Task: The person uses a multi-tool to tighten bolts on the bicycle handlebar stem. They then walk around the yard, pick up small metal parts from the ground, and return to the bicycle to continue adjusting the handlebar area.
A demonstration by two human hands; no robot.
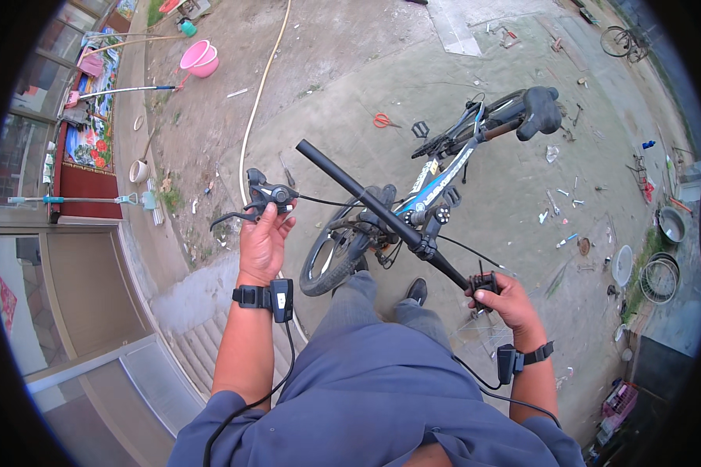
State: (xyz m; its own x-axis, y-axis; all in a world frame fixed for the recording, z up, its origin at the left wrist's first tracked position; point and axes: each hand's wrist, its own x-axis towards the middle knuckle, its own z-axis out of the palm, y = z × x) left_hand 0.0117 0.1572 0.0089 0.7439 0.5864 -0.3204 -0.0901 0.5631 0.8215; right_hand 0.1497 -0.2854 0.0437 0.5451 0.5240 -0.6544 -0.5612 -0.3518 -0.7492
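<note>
My left hand [266, 237] holds a black brake lever and shifter unit [269, 192] off the handlebar, its cable running toward the bicycle. My right hand [500, 300] is closed on a dark fitting [483, 284] at the right end of the straight black handlebar [343, 182]. The bar's left end is bare. Below it, a blue and white bicycle [440, 187] with a black saddle [539, 114] leans over the concrete, its front tire [319, 265] near my feet. A loose cable end hangs just beyond my right hand. Both wrists carry strapped black devices.
Red-handled scissors [381, 121] and scattered tools and parts [553, 202] lie on the ground. A pink bucket [199, 58] and pale hose [248, 148] are beyond. Glass doors and steps [199, 354] are at left; basins [670, 226], wire baskets and another bicycle [625, 43] are at right.
</note>
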